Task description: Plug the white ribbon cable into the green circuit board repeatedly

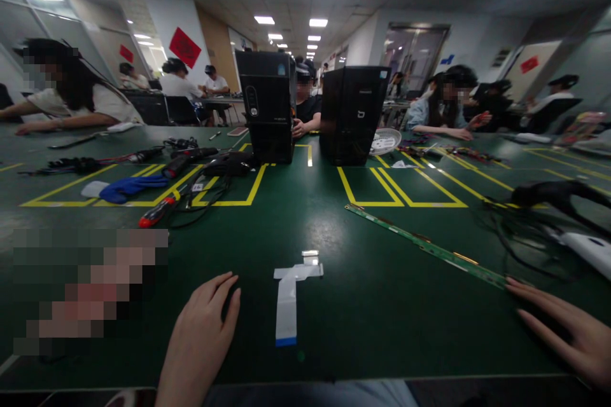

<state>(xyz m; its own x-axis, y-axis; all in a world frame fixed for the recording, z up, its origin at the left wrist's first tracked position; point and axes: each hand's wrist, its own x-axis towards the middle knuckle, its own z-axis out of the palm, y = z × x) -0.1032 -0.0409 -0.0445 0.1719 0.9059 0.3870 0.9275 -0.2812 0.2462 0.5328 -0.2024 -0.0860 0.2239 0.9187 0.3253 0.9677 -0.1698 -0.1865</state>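
Note:
My left hand [203, 337] lies flat on the dark green table [372, 305], fingers stretched out and holding nothing. Just to its right lies a white flat ribbon cable [287, 300] with a blue end, not touched. My right hand [566, 327] rests open at the lower right, its fingertips next to the near end of a long thin green circuit strip [424, 245] that runs diagonally across the table.
Two black computer towers [267, 105] [352, 113] stand at mid-table. A red-handled screwdriver [156, 211], a blue glove [128, 187], black cables [205, 178] and tools lie at left. A black cable bundle [554, 194] and a white device [589, 248] sit right. Several people sit around.

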